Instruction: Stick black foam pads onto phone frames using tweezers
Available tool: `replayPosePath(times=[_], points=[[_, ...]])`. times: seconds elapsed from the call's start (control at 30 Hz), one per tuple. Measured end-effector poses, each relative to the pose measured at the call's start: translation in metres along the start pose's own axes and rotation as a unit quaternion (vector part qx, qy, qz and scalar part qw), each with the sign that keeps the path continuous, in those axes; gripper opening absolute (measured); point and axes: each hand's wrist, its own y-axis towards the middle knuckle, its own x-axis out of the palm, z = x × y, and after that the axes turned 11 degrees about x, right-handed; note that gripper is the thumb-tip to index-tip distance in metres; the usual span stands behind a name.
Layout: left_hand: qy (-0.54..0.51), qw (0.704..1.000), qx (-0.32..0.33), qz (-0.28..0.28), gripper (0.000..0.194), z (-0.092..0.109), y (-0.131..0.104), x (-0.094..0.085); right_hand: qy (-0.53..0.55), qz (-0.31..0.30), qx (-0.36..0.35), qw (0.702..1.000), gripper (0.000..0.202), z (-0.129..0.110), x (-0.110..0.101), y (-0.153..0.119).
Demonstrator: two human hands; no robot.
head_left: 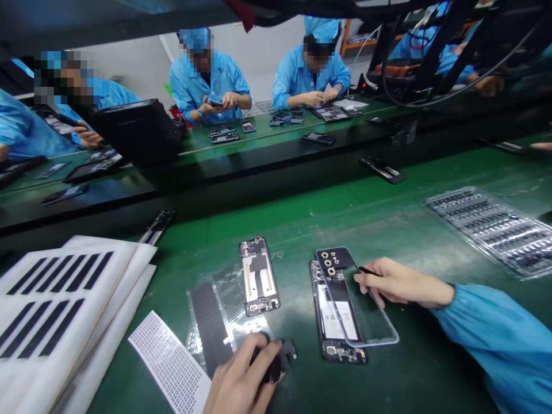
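Note:
My right hand (390, 282) is closed on a clear phone back cover (371, 316) with a blue-grey rim and a dark camera block at its top. A thin dark strip shows by the fingertips. The cover is tilted above an opened phone (336, 313) whose white battery and boards show, partly hidden by it. My left hand (248, 374) has its fingers curled round small black parts (287, 353) whose exact kind I cannot make out. Above that hand, a second opened phone (259, 276) lies on the bench. Plastic sheets with a dark grey strip (211, 322) lie beside it.
White foam sheets with black strips (56, 305) are stacked at left, near a white dotted label sheet (168, 362). A clear tray of small parts (495, 230) lies at right. Further phones (382, 169) rest on the raised line, where people in blue work opposite.

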Motion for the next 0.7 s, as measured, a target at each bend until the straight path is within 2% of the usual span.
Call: replayPosePath(times=[0.13,0.23,0.33,0.4,0.53,0.7], points=[[-0.02,0.998,0.023,-0.051,0.048,0.015,0.015,0.002,-0.003,-0.005,0.002,1.0,0.052,-0.002,0.001,0.003],[-0.026,0.994,0.034,-0.104,0.07,0.027,0.031,0.004,0.001,-0.007,-0.007,1.0,0.052,-0.003,0.004,0.002],[-0.03,0.99,0.083,-0.112,0.087,0.036,0.045,0.011,0.021,-0.012,-0.007,1.0,0.052,-0.005,0.004,0.001],[-0.024,0.99,0.109,-0.087,0.087,0.041,0.054,0.019,0.032,-0.014,-0.001,0.999,0.051,-0.007,0.002,0.0],[-0.005,0.99,0.136,-0.032,0.075,0.048,0.068,0.032,0.053,-0.017,0.009,0.998,0.05,-0.008,0.001,0.001],[-0.009,0.987,0.16,-0.013,0.057,0.048,0.08,0.035,0.07,-0.019,0.021,0.997,0.047,-0.007,0.001,0.002]])
